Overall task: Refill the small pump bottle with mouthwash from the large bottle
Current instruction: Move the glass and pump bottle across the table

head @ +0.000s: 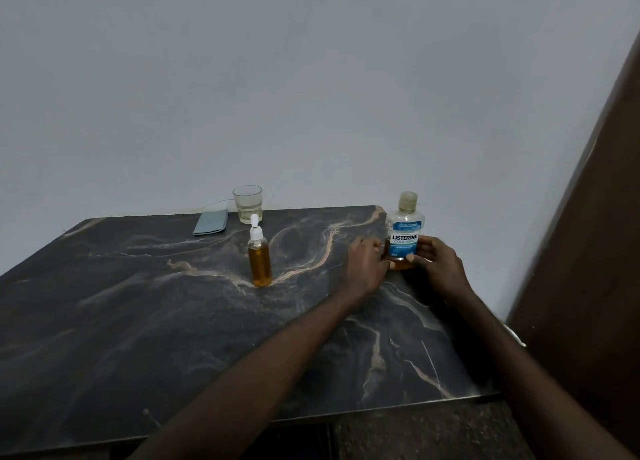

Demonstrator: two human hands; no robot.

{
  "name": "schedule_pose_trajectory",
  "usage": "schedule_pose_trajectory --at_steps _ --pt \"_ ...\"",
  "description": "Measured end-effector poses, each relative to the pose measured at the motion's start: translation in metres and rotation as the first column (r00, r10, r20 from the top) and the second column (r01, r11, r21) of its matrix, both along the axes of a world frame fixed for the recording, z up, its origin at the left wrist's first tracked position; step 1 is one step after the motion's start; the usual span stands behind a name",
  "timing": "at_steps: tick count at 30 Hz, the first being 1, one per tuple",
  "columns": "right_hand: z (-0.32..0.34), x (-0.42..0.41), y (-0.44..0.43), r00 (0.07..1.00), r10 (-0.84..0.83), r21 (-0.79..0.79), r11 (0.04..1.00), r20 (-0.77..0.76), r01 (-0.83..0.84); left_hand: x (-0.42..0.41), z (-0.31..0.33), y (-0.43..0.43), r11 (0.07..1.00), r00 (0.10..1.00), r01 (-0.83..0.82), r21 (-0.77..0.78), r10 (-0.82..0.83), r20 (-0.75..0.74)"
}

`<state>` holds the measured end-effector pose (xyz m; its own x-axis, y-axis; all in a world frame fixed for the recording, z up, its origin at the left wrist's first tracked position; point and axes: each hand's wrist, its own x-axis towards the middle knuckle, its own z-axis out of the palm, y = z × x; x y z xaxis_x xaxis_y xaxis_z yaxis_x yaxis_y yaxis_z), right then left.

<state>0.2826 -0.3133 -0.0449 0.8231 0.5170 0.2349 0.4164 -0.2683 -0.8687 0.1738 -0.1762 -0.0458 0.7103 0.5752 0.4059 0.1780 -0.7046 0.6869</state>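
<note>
The large mouthwash bottle (403, 231), clear with a blue and white label and its cap on, stands upright near the right edge of the dark marble table (138, 321); amber liquid fills only its bottom. My right hand (437, 265) grips its lower right side. My left hand (367, 269) touches its lower left side, fingers partly spread. The small pump bottle (259, 257), mostly full of amber liquid with a white pump top fitted, stands upright at the table's middle, well left of both hands.
A clear glass tumbler (248, 204) with a little pale liquid stands at the back edge behind the pump bottle. A folded grey-blue cloth (210, 223) lies to its left. A dark brown panel (588, 251) rises at the right beside the table.
</note>
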Motion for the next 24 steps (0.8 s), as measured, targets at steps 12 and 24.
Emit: schedule_pose_trajectory --at_steps 12,24 --pt "0.032 -0.142 0.086 0.981 0.152 0.179 0.969 0.120 -0.172 -0.142 0.097 0.017 0.921 0.815 -0.188 0.340 -0.047 0.578" --pt "0.023 -0.191 0.180 0.886 0.462 -0.032 0.887 0.038 -0.461 -0.209 0.076 0.155 0.900 0.781 -0.434 -0.048 0.402 0.478"
